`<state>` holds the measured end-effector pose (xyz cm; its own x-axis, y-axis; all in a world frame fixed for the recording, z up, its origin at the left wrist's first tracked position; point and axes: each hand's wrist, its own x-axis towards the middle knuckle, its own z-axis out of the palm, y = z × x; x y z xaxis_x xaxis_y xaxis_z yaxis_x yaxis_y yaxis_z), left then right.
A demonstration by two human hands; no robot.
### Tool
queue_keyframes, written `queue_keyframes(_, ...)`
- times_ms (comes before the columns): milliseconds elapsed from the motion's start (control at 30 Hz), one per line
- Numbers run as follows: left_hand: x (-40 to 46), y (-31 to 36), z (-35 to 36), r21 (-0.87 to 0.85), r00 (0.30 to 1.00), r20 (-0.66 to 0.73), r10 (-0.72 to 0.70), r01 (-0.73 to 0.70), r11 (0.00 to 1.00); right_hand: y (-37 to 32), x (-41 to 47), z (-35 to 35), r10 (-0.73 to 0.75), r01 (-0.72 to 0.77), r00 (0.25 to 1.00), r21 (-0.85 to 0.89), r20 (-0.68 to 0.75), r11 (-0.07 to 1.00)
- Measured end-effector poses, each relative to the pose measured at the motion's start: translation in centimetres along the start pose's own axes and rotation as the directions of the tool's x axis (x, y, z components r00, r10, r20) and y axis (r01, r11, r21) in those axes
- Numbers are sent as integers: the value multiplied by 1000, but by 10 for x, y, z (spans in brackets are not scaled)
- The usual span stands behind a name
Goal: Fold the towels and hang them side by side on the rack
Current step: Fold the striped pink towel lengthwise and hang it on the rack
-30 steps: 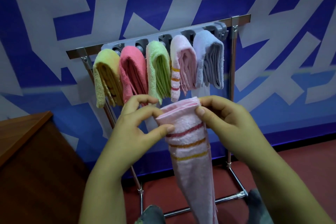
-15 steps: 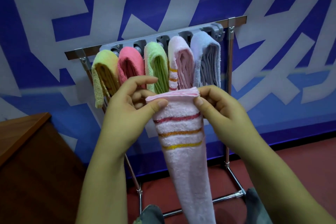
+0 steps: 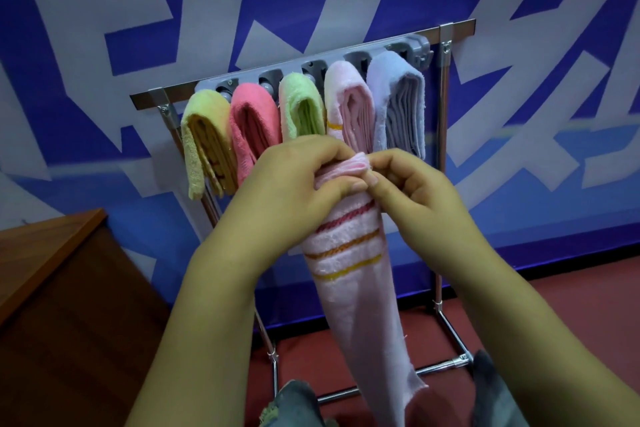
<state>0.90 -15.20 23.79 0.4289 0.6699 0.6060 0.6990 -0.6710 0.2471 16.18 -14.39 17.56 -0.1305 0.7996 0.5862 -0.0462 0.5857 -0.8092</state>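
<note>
Hands meet just in front of the rack (image 3: 445,87), below its grey clip bar (image 3: 391,54). The left hand (image 3: 294,184) curls round the bunched top of a pink striped towel (image 3: 349,253), thumb pressed across the front of the fabric and fingers wrapped over the top. The right hand (image 3: 412,187) pinches the same folded edge from the other side, thumb tip and fingertips closed on it, touching the left thumb. The towel hangs down from that grip in a long narrow strip, with red, orange and yellow stripes just below the hands.

Behind the hands, five folded towels hang side by side from the rack's bar: a yellow towel (image 3: 204,142) at the left end, then a coral towel (image 3: 252,125), a green towel (image 3: 301,107), a pale pink towel (image 3: 349,104) and a lavender towel (image 3: 398,100) nearest the right post. Left of the rack stands a wooden counter (image 3: 52,270).
</note>
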Motion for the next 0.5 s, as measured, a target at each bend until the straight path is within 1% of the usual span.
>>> queue_keyframes(100, 3, 4, 1, -21, 999, -26, 37, -37, 999, 4, -3, -2, 36, -35, 999, 121, -3, 992)
queue_keyframes(200, 3, 4, -1, -96, 997, -75, -7, 0, 995, 18, -11, -8, 91, -103, 993, 202, 70, 974)
queue_keyframes(300, 4, 1, -2, -137, 995, -92, -50, 37, 990, 43, -31, -18, 211, -237, 964, 165, 159, 957)
queue_keyframes(333, 4, 1, -3, -140, 994, -95, -57, 43, 989, 52, -38, -19, 248, -272, 954, 138, 170, 952)
queue_keyframes(433, 6, 0, -7, -155, 992, -99, -73, 57, 986, 69, -54, -21, 321, -328, 936, 24, 141, 945)
queue_keyframes(500, 6, 0, -9, -160, 993, -97, -69, 52, 986, 75, -58, -20, 332, -331, 938, -30, 96, 943)
